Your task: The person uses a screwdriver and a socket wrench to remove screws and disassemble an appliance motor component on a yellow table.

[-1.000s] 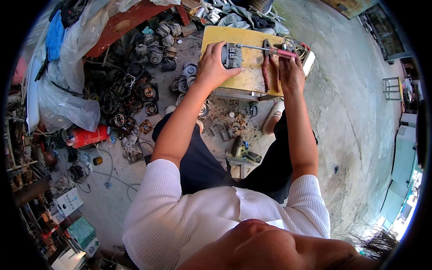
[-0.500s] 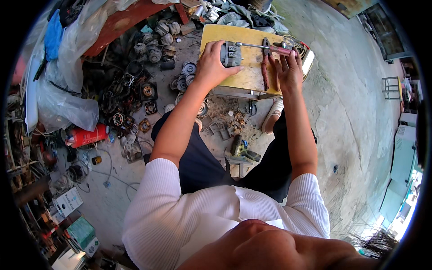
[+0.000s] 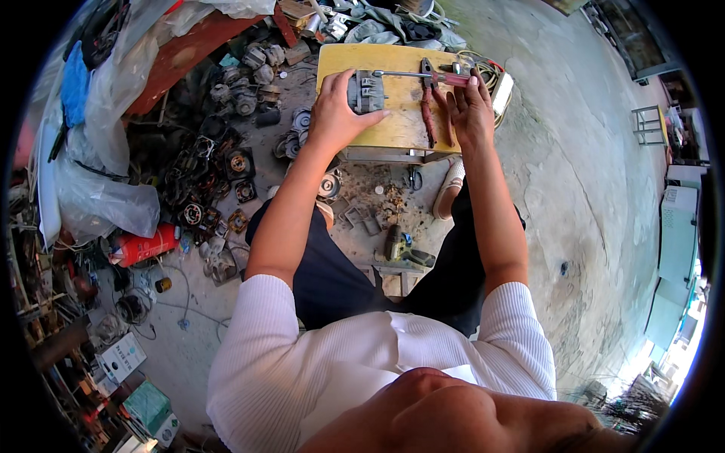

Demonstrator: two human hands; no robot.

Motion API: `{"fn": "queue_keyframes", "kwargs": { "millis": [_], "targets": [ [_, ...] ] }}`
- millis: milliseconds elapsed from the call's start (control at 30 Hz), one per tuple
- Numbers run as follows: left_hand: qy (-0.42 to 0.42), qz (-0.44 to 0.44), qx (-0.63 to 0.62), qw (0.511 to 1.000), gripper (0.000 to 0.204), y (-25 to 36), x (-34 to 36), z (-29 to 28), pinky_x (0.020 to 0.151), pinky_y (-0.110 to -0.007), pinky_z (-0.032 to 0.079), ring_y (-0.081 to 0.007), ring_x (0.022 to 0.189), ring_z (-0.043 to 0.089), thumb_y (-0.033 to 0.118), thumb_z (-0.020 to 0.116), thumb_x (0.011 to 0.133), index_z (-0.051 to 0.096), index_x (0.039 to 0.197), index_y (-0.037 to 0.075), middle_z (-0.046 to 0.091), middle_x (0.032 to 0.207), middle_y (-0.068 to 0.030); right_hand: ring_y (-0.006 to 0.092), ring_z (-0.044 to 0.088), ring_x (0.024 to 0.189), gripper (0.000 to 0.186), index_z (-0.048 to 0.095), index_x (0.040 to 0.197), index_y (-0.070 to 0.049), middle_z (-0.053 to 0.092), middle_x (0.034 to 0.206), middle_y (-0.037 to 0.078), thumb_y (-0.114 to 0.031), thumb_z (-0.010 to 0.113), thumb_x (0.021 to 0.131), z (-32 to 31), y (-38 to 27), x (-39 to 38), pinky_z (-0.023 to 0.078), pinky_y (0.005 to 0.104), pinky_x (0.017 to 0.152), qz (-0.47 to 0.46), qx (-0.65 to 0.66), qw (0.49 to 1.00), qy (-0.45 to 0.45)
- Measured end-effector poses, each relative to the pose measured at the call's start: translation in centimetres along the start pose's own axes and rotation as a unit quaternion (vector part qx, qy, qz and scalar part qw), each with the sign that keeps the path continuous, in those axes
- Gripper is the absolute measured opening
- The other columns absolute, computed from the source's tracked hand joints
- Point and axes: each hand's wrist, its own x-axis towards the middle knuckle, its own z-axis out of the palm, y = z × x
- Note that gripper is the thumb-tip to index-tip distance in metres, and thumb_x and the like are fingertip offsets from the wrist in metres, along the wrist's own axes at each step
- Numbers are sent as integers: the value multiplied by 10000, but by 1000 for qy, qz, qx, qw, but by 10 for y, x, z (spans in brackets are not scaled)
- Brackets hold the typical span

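- A yellow board (image 3: 400,124) is seen as a small work table in front of the seated person, and it is taken here as the landmark for all places.
- To the left of the board, clear plastic bags (image 3: 106,204) are lying; what is inside them cannot be told.
- Also to the left of the board, a heap of small motors and stators (image 3: 219,170) is spread on the ground.
- Further from the board, to its lower left, a red cylinder (image 3: 143,245) is laid on its side.
- Below the board, between the knees, a dark power tool (image 3: 398,245) is laid on a low stand.
- The left hand (image 3: 336,113) is stretched forward from a straight forearm to the left part of the board; its fingers are curled around a small grey motor (image 3: 366,90), which is gripped and pressed on the board top.
- The right hand (image 3: 470,109) is rested on the right part of the board with fingers spread and pointed forward; the fingertips are touching the red handle of a screwdriver (image 3: 423,75).
- The screwdriver is laid across the far edge of the board, and its metal shaft is reaching to the motor.
- Red-handled pliers (image 3: 429,106) are lying on the board, just beside the right hand.
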Motion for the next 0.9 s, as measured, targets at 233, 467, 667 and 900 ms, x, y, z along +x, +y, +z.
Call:
{"fn": "queue_keyframes", "kwargs": {
  "millis": [233,467,667,900],
  "targets": [
    [-2,5,-4,1000,933,1,1,0,1005,-438,472,-359,1218,545,483,871,657,461,1371,44,501,1349,-189,269,579,1220,435,402,1469,-69,576,1307,110,-125,478,1045,-9,5,7,473,427,1050,-35,43,997,-57],
    [6,7,-9,1000,910,1,1,0,994,-437,478,-347,1209,556,474,873,662,471,1365,60,517,1330,-175,251,570,1222,416,416,1459,-83,560,1336,108,-153,470,1053,0,1,-2,482,439,1045,-34,-2,999,-22],
    [4,5,-10,1000,903,0,1,-1,999,-438,474,-347,1212,551,467,872,666,470,1364,59,516,1323,-175,226,591,1148,422,435,1439,-95,564,1294,89,-233,513,1047,-4,8,6,518,440,980,-48,19,998,-44],
    [-5,2,-6,1000,903,1,2,-2,998,-441,473,-352,1217,545,460,871,669,464,1369,61,515,1321,-177,200,613,1109,399,477,1422,-144,617,1219,68,-178,540,1029,-8,11,9,524,450,1004,-43,14,999,-21]
  ]
}}
